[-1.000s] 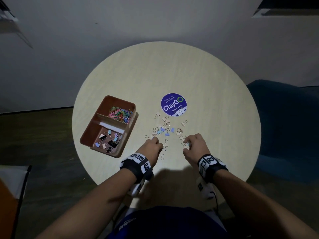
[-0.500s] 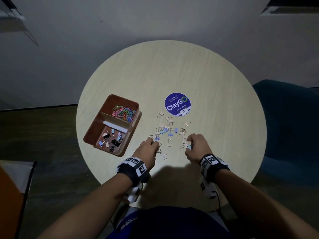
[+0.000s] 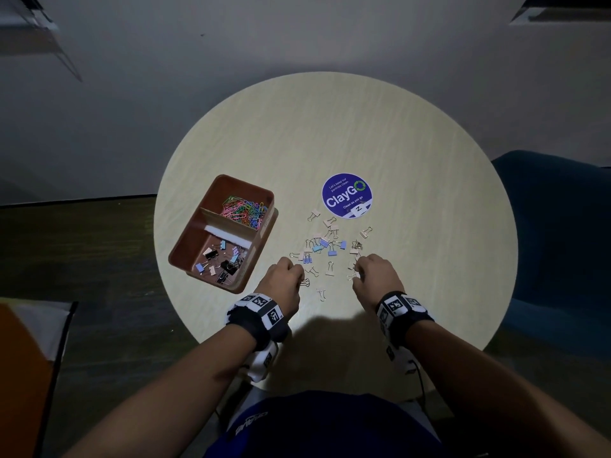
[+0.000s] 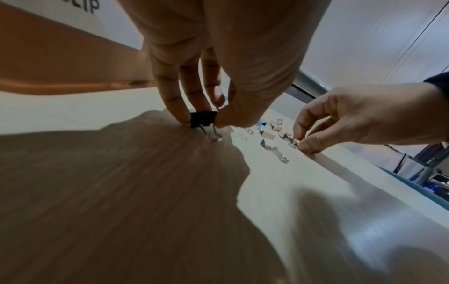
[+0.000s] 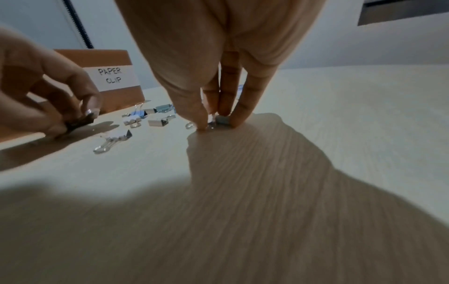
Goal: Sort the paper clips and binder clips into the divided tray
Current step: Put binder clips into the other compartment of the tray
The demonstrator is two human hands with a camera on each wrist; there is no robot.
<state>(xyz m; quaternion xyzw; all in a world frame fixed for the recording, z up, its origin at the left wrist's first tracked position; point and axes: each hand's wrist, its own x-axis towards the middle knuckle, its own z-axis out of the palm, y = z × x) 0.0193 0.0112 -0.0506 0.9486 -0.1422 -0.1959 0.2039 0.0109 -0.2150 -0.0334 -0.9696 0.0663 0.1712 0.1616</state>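
Observation:
A brown divided tray (image 3: pixel 264 239) sits left of centre on the round table; coloured paper clips (image 3: pixel 244 209) fill its far compartment and binder clips (image 3: pixel 220 261) lie in the near one. Several loose binder clips (image 3: pixel 325 246) are scattered below the purple sticker. My left hand (image 3: pixel 286 276) pinches a black binder clip (image 4: pixel 203 119) against the tabletop, its wire handle pointing toward the wrist. At the right edge of the pile, my right hand (image 3: pixel 375 272) pinches a small pale binder clip (image 5: pixel 222 120) on the tabletop.
A purple round ClayGo sticker (image 3: pixel 347 196) lies just beyond the clips. The tray's side wall bears a "PAPER CLIP" label (image 5: pixel 111 76). A blue chair (image 3: pixel 558 233) stands to the right of the table. The table's near edge (image 3: pixel 330 388) is close to my body.
The left hand has drawn slightly back toward me and now pinches the black clip. The right hand stays at the right edge of the pile, fingers closing on a pale clip.

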